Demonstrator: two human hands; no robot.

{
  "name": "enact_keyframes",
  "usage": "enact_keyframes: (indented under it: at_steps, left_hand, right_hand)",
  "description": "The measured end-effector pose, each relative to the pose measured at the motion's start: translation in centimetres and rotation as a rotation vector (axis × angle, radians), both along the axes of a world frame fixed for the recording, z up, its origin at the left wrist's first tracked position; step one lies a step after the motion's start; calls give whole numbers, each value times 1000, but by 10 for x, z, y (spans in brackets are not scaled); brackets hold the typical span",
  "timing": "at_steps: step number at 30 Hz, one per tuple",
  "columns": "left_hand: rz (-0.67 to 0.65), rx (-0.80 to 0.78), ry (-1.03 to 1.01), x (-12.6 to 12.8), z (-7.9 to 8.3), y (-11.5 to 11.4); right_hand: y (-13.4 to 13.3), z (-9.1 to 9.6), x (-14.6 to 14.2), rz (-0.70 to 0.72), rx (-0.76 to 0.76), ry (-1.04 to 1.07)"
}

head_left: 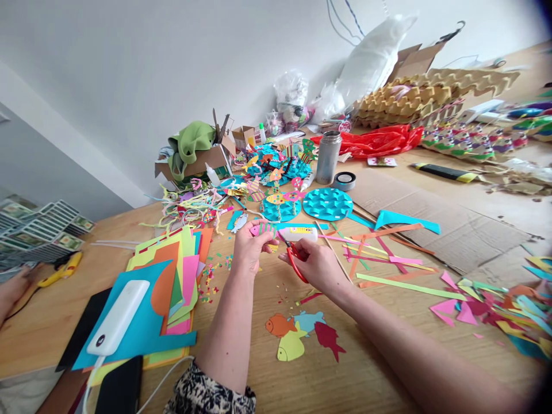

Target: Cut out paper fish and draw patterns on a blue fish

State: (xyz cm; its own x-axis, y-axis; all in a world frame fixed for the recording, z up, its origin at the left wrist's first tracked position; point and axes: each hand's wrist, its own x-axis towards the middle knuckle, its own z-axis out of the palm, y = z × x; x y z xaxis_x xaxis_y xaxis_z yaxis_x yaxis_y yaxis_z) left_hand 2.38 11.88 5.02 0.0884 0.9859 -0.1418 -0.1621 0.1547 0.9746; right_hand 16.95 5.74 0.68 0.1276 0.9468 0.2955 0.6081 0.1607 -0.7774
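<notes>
Between its thumb and fingers my left hand (252, 247) pinches a pink paper fish (264, 230) with green stripes. My right hand (317, 264) grips red-handled scissors (296, 263), whose blades point at the fish's tail end. Just beyond the hands lies a white glue bottle (298, 233) with a yellow label. Nearer me on the wood lie several cut-out fish: an orange fish (280, 325), a blue fish (309, 322), a lime fish (291, 343) and a dark red fish (329, 340). Tiny paper scraps are scattered left of my left wrist.
Coloured paper sheets (187, 287) are stacked at left under a white power bank (118, 317), beside a black phone (118, 388). Paper strips (409, 291) and offcuts (470, 305) spread rightward. Turquoise discs (328, 204), a metal bottle (328, 158) and egg trays (405, 98) stand beyond. Another person's hand (15, 287) is far left.
</notes>
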Motion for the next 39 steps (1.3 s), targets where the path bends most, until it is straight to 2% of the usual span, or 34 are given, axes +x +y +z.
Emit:
enact_keyframes:
  at_steps: [9,19,39]
  left_hand:
    - [10,20,-25,-1,-4,3]
    - [5,-62,-111,2,-2,3]
    - [15,-67,-101,9,-2,0]
  right_hand:
    - [0,1,0,-4,-35,-32]
    - [-1,0,1,-7,-36,-64]
    - [-1,-1,1,-38,-18,-117]
